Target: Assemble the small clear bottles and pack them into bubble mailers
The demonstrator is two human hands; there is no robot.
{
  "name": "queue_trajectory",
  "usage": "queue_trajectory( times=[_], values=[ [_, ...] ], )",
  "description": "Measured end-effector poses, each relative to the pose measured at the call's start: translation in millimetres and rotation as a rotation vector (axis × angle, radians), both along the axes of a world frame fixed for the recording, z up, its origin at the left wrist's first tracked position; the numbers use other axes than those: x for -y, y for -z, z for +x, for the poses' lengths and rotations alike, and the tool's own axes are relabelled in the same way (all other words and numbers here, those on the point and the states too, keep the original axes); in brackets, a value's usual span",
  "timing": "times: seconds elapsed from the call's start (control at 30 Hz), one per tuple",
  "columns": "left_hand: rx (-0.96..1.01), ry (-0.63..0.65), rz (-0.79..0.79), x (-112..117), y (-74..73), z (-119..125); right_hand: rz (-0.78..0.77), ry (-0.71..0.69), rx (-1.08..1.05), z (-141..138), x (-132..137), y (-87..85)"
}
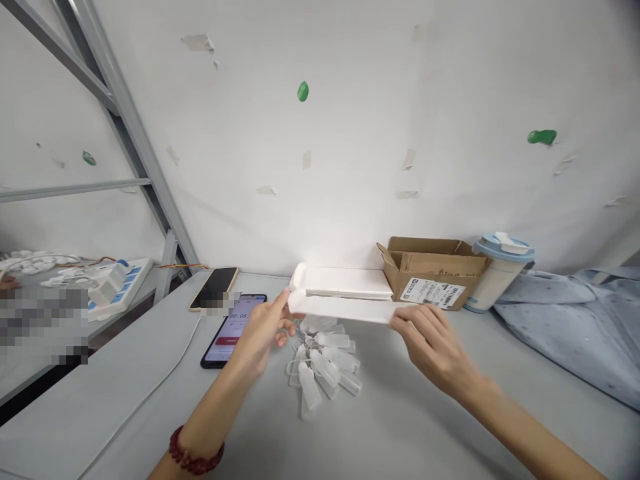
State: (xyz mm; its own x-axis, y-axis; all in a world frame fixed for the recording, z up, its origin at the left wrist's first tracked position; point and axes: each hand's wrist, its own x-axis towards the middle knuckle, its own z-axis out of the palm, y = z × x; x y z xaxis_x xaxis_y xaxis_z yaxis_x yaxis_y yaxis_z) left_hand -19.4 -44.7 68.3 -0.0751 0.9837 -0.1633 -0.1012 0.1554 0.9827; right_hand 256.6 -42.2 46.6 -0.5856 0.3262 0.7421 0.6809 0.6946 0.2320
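Both hands hold a flat white cardboard piece (345, 308) level above the grey table (400, 427). My left hand (260, 333) pinches its left end, and a red bead bracelet (193, 457) sits on that wrist. My right hand (433, 347) grips its right end with curled fingers. Under the held piece lies a heap of several small translucent plastic bottles with looped caps (323, 363). A stack of flat white cardboard pieces (345, 281) rests just behind, against the wall.
Two phones lie to the left: one with a lit screen (233, 330), one dark (214, 288); a white cable (150, 393) runs to the front. An open cardboard box (433, 270), a lidded cup (500, 270) and a blue shirt (575, 320) are at right. A grey metal frame (125, 127) stands at left.
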Motion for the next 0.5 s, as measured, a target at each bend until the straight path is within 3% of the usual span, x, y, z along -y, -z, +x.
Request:
queue_trajectory(
  times=[0.2, 0.37, 0.5],
  values=[
    [0.094, 0.126, -0.053, 6.7, -2.8, 6.5, 0.117, -0.023, 0.018, 26.8, 33.9, 19.0],
    [0.029, 0.234, -0.011, 12.5, 0.1, 14.9, 0.08, 0.001, -0.043, 12.2, 39.4, 13.6],
    [0.003, 0.399, 0.044, 19.3, 0.9, 25.3, -0.015, 0.047, 0.037, -0.8, 45.1, 12.9]
  ],
)
